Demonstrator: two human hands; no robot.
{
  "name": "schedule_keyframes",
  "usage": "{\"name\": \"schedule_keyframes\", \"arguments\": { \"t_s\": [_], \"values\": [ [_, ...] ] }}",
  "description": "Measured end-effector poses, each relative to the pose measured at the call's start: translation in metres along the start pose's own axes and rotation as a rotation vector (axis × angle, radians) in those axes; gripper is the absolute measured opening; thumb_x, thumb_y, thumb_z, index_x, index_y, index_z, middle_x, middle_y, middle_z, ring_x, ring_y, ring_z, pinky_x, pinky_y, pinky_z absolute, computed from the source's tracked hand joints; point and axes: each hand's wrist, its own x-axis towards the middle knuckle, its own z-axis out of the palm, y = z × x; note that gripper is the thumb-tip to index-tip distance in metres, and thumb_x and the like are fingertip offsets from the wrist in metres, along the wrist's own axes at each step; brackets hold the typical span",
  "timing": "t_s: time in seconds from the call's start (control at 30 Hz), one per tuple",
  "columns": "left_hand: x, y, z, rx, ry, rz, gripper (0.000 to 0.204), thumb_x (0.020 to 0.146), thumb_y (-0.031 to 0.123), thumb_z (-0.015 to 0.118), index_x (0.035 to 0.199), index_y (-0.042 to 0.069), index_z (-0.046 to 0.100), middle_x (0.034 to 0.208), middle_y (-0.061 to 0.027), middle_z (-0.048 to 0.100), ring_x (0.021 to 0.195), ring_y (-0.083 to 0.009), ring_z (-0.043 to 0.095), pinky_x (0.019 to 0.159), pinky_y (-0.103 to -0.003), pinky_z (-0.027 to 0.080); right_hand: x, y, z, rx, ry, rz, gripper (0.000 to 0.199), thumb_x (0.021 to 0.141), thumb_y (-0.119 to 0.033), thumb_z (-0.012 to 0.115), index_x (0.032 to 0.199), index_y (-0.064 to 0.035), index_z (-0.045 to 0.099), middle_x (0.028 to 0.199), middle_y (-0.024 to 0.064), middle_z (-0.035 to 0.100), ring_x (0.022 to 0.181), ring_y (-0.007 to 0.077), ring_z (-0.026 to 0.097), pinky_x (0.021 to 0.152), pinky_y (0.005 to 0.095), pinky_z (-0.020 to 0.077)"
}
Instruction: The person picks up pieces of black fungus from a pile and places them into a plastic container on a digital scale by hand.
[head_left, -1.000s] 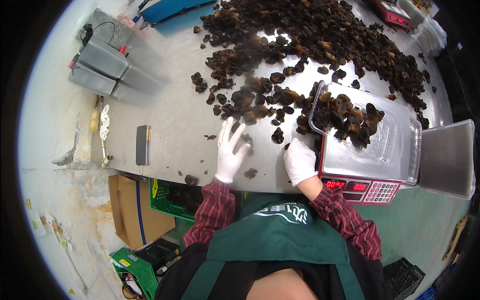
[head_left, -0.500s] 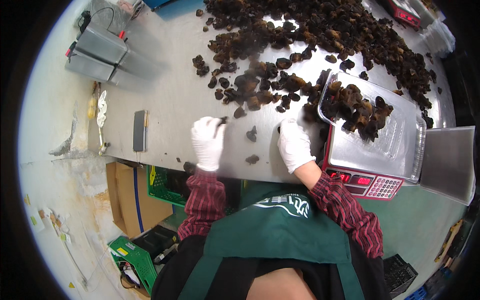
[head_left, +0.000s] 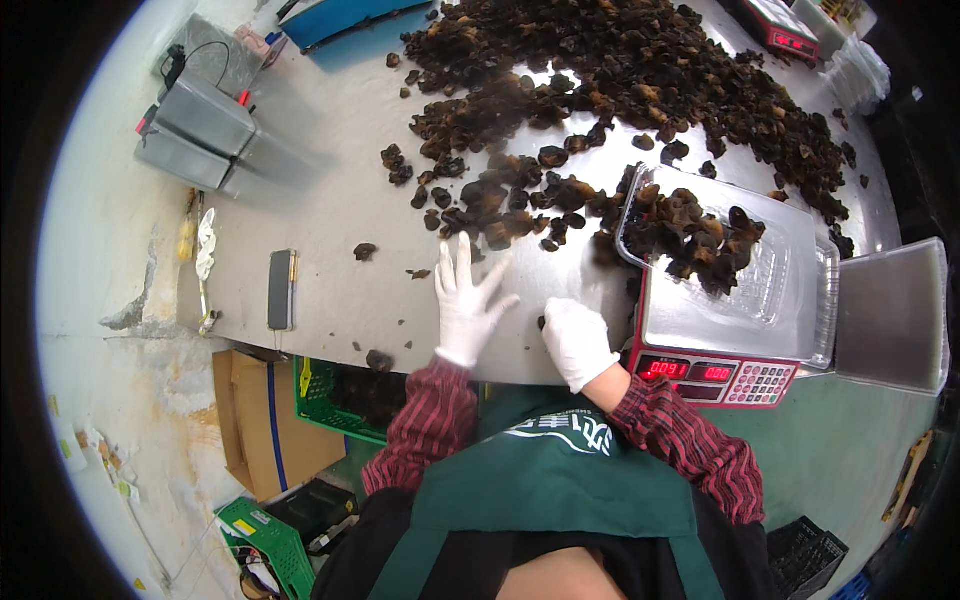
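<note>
My left hand (head_left: 470, 308), in a white glove, is spread flat over the metal table, its fingertips near loose wood ear mushrooms (head_left: 497, 195). It holds nothing. To its right, my gloved right hand (head_left: 577, 345) is curled closed just left of the scale. A small dark bit of mushroom (head_left: 541, 323) shows at its fingers; the rest of its grip is hidden. A clear plastic tray (head_left: 785, 235) sits on the red and silver scale (head_left: 715, 385), with a clump of wood ears (head_left: 692, 232) in its left part. Left of my left hand lies a single mushroom (head_left: 365, 252).
A large mushroom heap (head_left: 600, 60) covers the table's far side. Stacked clear trays (head_left: 890, 310) stand right of the scale. Grey metal containers (head_left: 205, 110) and a phone (head_left: 282, 290) are at left. Below the front edge is a green crate (head_left: 340, 400).
My left hand has moved right and opened, letting go of a dark piece. Mushroom bits between my hands are gone from there; a piece now lies farther left. My right hand stays closed, slightly nearer me.
</note>
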Motion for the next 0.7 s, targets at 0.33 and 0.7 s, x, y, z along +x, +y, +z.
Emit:
{"name": "schedule_keyframes", "arguments": {
  "t_s": [0.33,0.7],
  "values": [
    [0.042,-0.024,0.033,-0.547,0.275,-0.142,0.017,0.083,0.001,0.065,0.099,0.007,0.069,0.092,-0.0078,0.063,0.085,-0.0220,0.063,0.074,-0.031,0.050,-0.015,0.055,-0.163,0.022,0.517,0.178,0.016,0.078,0.000,0.061,0.094,-0.0026,0.064,0.082,0.0144,0.063,0.072,0.0299,0.062,0.066,0.0391,0.0510],
    [0.114,0.106,-0.039,-0.868,0.267,0.280,0.022,0.080,-0.010,0.067,0.098,0.003,0.069,0.096,-0.0086,0.065,0.083,-0.0181,0.063,0.072,-0.027,0.051,-0.031,0.143,-0.218,-0.315,0.303,0.171,0.029,0.088,-0.022,0.067,0.112,-0.0074,0.063,0.090,0.0153,0.063,0.084,0.0322,0.063,0.073,0.0376,0.0494]
  ]
}}
